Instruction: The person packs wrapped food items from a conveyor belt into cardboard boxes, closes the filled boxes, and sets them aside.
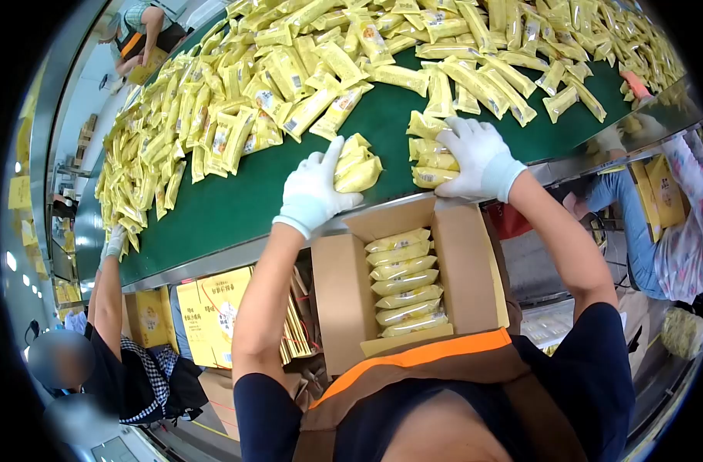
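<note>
My left hand [314, 189], in a white glove, is closed around a small bunch of yellow snack packets [357, 168] at the near edge of the green belt. To its right, my right hand [478, 158], gloved too, grips a stack of yellow snack packets [430, 151] from the side, thumb low and fingers over the top. Just below both hands stands an open cardboard box [340, 296] with its flaps spread. Inside it, a row of yellow packets [404, 277] lies flat, one behind another. My palms hide parts of the held packets.
A large heap of yellow packets [320, 69] covers the far side of the green conveyor belt [213, 215]. Printed yellow cartons [216, 316] stand left of the box. Co-workers' hands reach onto the belt at left [115, 242] and right [635, 85].
</note>
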The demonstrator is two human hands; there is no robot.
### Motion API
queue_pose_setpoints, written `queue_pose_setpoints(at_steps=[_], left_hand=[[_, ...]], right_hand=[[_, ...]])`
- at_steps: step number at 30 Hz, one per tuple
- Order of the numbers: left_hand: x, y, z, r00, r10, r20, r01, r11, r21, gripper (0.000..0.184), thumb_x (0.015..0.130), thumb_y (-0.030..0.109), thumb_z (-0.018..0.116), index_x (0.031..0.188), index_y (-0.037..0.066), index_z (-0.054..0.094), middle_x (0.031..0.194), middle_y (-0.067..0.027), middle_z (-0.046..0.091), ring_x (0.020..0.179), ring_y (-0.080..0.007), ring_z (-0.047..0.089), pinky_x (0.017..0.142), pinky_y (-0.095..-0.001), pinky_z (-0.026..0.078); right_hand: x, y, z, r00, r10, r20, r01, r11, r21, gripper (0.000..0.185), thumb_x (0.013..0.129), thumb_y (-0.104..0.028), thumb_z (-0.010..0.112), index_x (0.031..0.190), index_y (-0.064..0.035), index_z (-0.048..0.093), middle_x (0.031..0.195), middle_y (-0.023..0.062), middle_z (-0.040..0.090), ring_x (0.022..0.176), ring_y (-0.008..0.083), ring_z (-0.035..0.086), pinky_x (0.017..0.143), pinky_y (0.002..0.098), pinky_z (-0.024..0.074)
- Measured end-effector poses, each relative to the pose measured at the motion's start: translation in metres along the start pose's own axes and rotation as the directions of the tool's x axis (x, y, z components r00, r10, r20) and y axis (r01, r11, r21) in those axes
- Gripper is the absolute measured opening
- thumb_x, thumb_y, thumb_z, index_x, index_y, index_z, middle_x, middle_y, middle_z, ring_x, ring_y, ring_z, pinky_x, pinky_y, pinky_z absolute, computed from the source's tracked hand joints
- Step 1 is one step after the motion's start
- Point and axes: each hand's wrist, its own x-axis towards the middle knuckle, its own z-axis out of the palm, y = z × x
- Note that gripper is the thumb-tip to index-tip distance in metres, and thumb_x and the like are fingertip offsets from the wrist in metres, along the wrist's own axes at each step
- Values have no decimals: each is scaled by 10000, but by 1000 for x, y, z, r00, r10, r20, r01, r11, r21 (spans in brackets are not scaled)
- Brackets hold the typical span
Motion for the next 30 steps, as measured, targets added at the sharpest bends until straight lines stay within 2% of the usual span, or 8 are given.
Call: queue_pose_setpoints(at_steps=[3, 7, 8, 12, 17, 20, 27, 30], left_hand=[[29, -17, -8, 978, 133, -163, -198, 845, -497, 1095, 629, 475, 831, 1476, -23, 348, 1339, -256, 554, 1215, -328, 579, 1038, -363, 440], [101, -13, -31, 998, -53, -28, 35, 890, -454, 1142, 654, 510, 842, 1484, -66, 309, 1320, -242, 582, 1219, -301, 580, 1046, -343, 428], [111, -14, -29, 996, -42, 78, 83, 751, -655, 1155, 656, 525, 841, 1497, -53, 299, 1357, -233, 557, 1240, -300, 561, 1051, -347, 419], [126, -6, -26, 988, 18, 150, 47, 906, -420, 1085, 715, 548, 775, 1502, -33, 306, 1408, -228, 515, 1298, -289, 501, 1100, -394, 342], [58, 26, -3, 983, 183, 18, -173, 887, 429, 1099, 569, 670, 743, 1482, 164, 400, 1243, -158, 590, 1176, -344, 536, 1079, -471, 327], [48, 32, 7, 990, 131, -50, -112, 954, 279, 1045, 589, 607, 777, 1460, 154, 418, 1254, -146, 578, 1188, -351, 498, 1055, -404, 385], [76, 54, 8, 991, 57, -121, -20, 957, 289, 1027, 606, 657, 763, 1468, 190, 455, 1451, -188, 407, 1269, -348, 483, 1028, -405, 433], [85, 54, 5, 999, -23, 37, 11, 955, 298, 1119, 584, 675, 765, 1520, 211, 365, 1432, -230, 419, 1259, -375, 505, 1029, -412, 427]], right_hand=[[-1, 3, 2, 1000, -13, -3, 13, 1000, 12, 723, 624, -562, 710, 1161, -89, 608, 1202, 176, 550, 1106, 326, 549, 949, 415, 425], [1, 0, -8, 998, 17, 67, -23, 996, 83, 740, 603, -517, 759, 1172, -71, 601, 1261, 198, 525, 1127, 363, 538, 997, 433, 407], [2, 2, -4, 998, 21, 61, -26, 997, 77, 727, 603, -517, 758, 1155, -70, 607, 1233, 199, 535, 1107, 355, 543, 971, 435, 417], [1, 4, -1, 1000, -22, -1, 22, 995, 102, 699, 591, -509, 760, 1110, -64, 610, 1210, 200, 545, 1097, 347, 547, 948, 425, 433], [-13, 11, -32, 998, -49, -48, 49, 999, 6, 668, 692, -614, 667, 1047, -48, 638, 1067, 165, 587, 1019, 336, 594, 886, 417, 455], [-25, 36, -16, 982, 15, -190, -38, 993, -115, 662, 699, -574, 691, 1103, -56, 614, 1128, 180, 579, 1105, 329, 567, 958, 430, 440], [-27, 40, -4, 993, 46, -111, -38, 996, 78, 879, 621, -527, 769, 1335, -94, 495, 1281, 208, 534, 1163, 372, 544, 1011, 439, 430], [-32, 40, -9, 997, -15, -77, 10, 998, -60, 996, 589, -526, 782, 1434, -148, 416, 1305, 216, 507, 1151, 398, 547, 1010, 435, 433]])
